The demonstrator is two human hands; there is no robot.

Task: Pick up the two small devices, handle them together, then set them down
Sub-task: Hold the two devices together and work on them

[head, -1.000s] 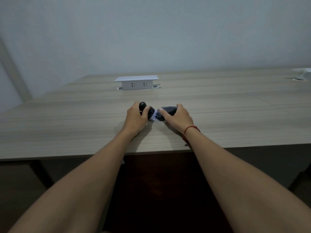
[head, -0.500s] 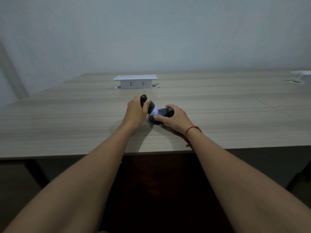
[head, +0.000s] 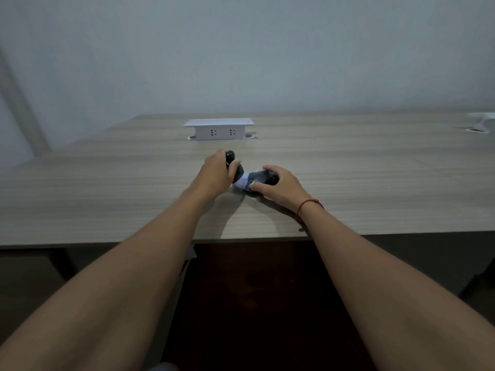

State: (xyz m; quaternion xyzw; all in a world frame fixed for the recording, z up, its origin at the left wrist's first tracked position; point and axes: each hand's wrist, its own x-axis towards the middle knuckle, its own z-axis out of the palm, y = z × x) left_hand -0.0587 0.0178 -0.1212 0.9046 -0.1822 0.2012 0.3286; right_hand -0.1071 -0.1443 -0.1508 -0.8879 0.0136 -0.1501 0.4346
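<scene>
Pale grey wall behind, long wood-grain laminate table [head: 107, 188] running across the room. White pop-up socket box [head: 219, 129] is sitting on the table past the hands, two outlets facing the person. Another white fitting [head: 480, 122] is showing at the far right edge, too cropped to identify.

Person is reaching both bare arms out over the near table edge. Left hand [head: 215, 175] is wrapping its fingers around a dark, rounded handheld device [head: 232, 164], holding it tilted with its black top sticking out above the knuckles. Right hand [head: 280, 184] is curling over a second dark grey rounded device [head: 263, 178], thumb pressing on its near side; this one is lying low, at or just on the tabletop, can't tell if it's fully resting. Red string bracelet [head: 309, 204] is circling the right wrist.

Both devices are sitting near the table's middle, in front of the socket box. Something pale bluish-white [head: 243, 181] is showing between them where they're meeting; blurred, can't tell if it's part of one device or a separate piece. Devices are looking touching or joined there.
</scene>
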